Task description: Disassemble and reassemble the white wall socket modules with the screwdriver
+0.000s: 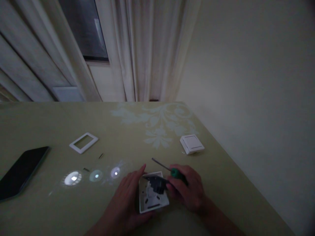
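While the left hand (129,193) is cupping a white box (154,200) at bottom centre, thumb low, fingers high, the right hand (188,188) is clasping a green-handled screwdriver (178,175) slanting upper left, fingertips pinching a dark piece (158,186) over the box.

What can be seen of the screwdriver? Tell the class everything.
The screwdriver has a green handle, seemingly plastic, and a slim grey shaft that looks metallic. The right hand grips the handle, hiding part of it. The shaft slants toward the far left, its tip, of unclear shape, apart from the white box.
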Action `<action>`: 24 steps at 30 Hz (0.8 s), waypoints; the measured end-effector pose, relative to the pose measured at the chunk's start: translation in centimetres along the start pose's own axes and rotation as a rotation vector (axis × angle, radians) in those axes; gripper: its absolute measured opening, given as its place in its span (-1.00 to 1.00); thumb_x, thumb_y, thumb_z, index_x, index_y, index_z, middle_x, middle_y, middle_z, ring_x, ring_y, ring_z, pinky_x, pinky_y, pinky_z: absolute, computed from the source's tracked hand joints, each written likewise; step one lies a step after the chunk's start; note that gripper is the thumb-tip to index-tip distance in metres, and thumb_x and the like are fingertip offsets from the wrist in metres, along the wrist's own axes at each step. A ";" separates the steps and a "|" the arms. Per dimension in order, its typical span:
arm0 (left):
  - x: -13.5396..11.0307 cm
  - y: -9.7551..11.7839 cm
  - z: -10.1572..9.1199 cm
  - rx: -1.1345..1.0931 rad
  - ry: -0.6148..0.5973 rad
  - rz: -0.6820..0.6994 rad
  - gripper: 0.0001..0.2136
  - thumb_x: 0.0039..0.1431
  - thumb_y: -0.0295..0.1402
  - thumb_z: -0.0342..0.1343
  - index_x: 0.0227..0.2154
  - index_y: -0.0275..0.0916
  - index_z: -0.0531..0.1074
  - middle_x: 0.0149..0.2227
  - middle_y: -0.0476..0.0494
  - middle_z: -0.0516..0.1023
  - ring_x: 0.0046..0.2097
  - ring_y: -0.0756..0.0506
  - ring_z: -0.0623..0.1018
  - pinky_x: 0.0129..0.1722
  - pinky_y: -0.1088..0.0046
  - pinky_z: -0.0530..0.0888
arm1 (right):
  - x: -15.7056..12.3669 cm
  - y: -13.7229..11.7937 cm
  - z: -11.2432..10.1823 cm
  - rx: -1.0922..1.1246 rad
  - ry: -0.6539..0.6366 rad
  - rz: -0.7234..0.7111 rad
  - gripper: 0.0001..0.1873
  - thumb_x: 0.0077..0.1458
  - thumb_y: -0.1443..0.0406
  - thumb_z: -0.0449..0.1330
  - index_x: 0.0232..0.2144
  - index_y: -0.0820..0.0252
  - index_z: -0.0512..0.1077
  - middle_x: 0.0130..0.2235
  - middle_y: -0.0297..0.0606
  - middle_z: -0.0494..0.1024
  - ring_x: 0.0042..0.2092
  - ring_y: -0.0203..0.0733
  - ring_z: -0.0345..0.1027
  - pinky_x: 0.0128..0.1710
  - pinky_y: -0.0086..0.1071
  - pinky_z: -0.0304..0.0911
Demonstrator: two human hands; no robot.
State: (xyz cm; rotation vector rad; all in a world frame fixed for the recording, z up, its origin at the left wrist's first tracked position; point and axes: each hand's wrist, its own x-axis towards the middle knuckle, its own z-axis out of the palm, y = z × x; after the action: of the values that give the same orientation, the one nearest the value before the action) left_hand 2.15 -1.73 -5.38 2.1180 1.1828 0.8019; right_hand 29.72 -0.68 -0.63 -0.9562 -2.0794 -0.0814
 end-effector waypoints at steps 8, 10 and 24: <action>0.1 0.1 0.2 -0.028 0.022 0.020 0.04 0.07 -0.13 0.48 0.51 0.10 -0.02 0.29 -0.29 0.53 0.25 -0.46 0.56 0.21 -0.12 0.54 | 1.3 -0.8 -0.2 -0.002 -0.283 -0.217 -0.83 0.41 0.17 0.26 -0.15 0.08 0.63 -0.05 -0.08 0.72 -0.16 -0.08 0.59 -0.15 -0.26 0.50; 0.2 0.1 0.1 -0.031 0.015 0.024 -0.06 0.08 -0.08 0.49 0.45 0.09 0.11 0.31 -0.29 0.50 0.28 -0.46 0.53 0.24 -0.12 0.52 | 1.2 -0.8 -0.1 0.006 -0.317 -0.240 -0.83 0.42 0.15 0.26 -0.17 0.06 0.62 -0.07 -0.13 0.72 -0.15 -0.11 0.58 -0.15 -0.28 0.48; 0.0 0.6 -2.3 -0.105 -0.152 -0.060 -0.18 0.19 -0.29 0.42 0.42 0.17 0.12 0.41 -0.22 0.37 0.39 -0.42 0.44 0.34 -0.16 0.46 | 0.2 0.1 1.0 0.144 -0.245 -0.045 -0.72 0.46 0.10 0.18 -0.08 0.11 0.61 -0.02 -0.07 0.60 -0.07 -0.09 0.55 -0.09 -0.25 0.48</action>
State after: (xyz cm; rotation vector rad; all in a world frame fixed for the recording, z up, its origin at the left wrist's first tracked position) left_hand 0.72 -1.52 -3.46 2.0100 1.0946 0.6495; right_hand 29.02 -0.17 -1.18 -0.8664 -2.2956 0.1682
